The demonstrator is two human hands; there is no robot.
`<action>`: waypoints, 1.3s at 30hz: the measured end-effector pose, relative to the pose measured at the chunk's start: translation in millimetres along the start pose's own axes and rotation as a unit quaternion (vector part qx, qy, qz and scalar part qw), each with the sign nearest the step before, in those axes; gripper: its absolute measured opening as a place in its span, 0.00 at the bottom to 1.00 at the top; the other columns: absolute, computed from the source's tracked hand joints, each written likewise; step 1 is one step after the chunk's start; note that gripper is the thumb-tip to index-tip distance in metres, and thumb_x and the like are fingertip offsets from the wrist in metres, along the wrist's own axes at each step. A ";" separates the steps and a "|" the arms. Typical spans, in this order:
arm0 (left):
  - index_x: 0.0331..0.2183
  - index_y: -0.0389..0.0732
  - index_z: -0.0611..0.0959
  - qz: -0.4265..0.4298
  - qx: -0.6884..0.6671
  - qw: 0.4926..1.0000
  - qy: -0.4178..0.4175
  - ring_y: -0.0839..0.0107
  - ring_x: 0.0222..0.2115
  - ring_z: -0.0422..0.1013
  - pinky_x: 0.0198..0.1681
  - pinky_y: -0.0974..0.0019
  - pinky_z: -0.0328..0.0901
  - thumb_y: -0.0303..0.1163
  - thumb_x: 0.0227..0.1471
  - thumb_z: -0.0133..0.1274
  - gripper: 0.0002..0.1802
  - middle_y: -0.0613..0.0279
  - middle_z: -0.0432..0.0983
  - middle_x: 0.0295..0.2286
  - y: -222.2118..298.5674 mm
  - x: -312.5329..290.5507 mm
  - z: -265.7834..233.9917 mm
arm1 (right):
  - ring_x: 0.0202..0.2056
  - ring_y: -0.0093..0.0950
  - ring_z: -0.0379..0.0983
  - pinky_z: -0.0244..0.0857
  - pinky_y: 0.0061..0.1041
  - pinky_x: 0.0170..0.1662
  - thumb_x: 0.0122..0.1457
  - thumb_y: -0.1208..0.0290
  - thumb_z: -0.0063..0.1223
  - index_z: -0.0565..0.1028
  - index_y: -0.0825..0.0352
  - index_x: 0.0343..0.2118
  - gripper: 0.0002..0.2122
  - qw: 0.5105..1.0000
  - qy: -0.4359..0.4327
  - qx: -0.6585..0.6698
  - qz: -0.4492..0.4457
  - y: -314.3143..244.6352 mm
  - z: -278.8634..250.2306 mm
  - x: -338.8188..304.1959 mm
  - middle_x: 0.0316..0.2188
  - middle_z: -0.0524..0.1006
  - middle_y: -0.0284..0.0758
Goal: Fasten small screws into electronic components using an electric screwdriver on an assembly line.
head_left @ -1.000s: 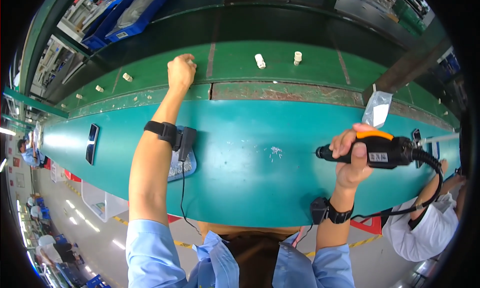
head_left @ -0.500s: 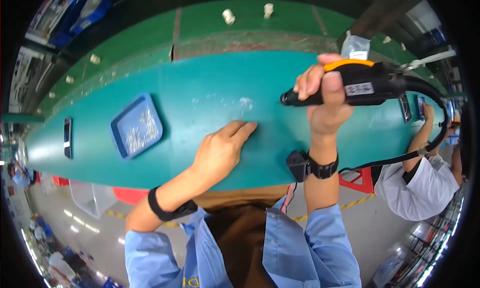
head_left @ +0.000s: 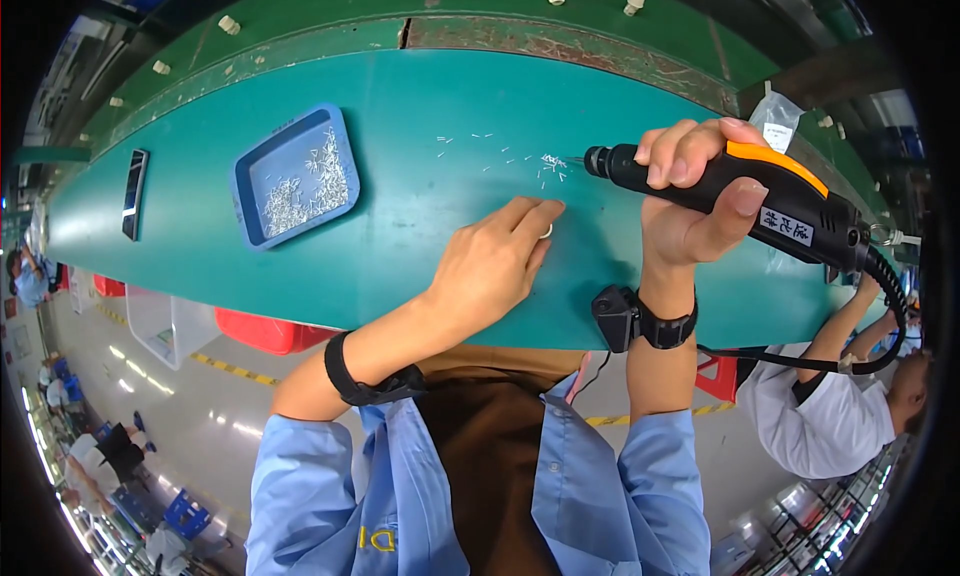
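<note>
Head view, right hand (head_left: 676, 228) gripping black screwdriver (head_left: 785, 192), long axis slanting down rightward, bit (head_left: 576, 160) leftward at silver pins (head_left: 553, 163), left hand (head_left: 488, 266) below pins, pinching white piece (head_left: 546, 232).

I'm looking remotely into a factory workshop: a long green desk (head_left: 400, 276) bears a blue tray (head_left: 268, 171) of tiny metallic pieces (head_left: 288, 211), a corded power tool (head_left: 730, 188) is in use, striped tape (head_left: 235, 369) marks the floor (head_left: 195, 416), and a co-worker (head_left: 815, 426) sits farther along.
</note>
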State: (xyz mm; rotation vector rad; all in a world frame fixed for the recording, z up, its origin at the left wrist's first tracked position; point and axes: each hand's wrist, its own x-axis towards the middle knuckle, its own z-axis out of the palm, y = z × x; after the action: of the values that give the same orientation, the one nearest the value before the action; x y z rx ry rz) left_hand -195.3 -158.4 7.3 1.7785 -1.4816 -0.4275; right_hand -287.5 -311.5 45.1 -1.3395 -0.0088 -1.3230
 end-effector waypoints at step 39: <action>0.31 0.40 0.83 0.058 -0.061 0.993 0.086 0.68 0.22 0.67 0.24 0.64 0.63 0.23 0.39 0.62 0.10 0.64 0.69 0.27 -33.1 48.6 -36.7 | 0.19 0.21 0.62 0.59 0.26 0.26 0.57 0.52 0.43 0.68 0.63 0.48 0.21 0.982 -0.092 0.162 0.024 -17.3 8.9 27.5 0.21 0.67 0.27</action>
State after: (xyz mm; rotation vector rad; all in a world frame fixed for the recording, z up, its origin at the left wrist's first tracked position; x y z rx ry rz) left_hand -134.8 -190.6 17.3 1.5841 -1.3984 -0.2925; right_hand -283.6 -318.4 77.9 -1.1704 -0.3053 -1.0983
